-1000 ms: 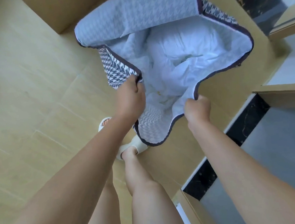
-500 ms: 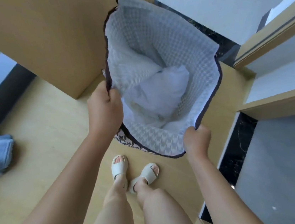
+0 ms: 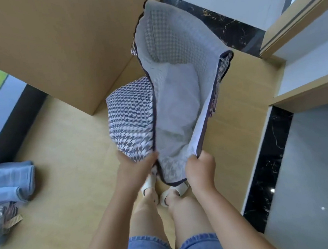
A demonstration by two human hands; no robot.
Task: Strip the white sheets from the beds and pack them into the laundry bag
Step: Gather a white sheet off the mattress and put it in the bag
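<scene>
A houndstooth laundry bag (image 3: 131,118) with a dark trimmed rim and pale lining stands on the wooden floor in front of me. White sheets (image 3: 178,93) lie bunched deep inside it. My left hand (image 3: 135,169) grips the near left part of the rim, and my right hand (image 3: 200,167) grips the near right part. The two sides of the opening are drawn close together, so the mouth is a narrow slot. Most of the sheets are hidden by the lining.
A wooden cabinet side (image 3: 62,43) stands right behind the bag. Folded blue towels (image 3: 14,180) lie on the floor at the left by a window. Black marble trim (image 3: 267,165) and a grey floor lie to the right. My sandalled feet (image 3: 162,188) are under the bag's near edge.
My hands have come closer together, narrowing the bag's mouth from a wide opening to a slot. The bag now leans away, showing its patterned left side.
</scene>
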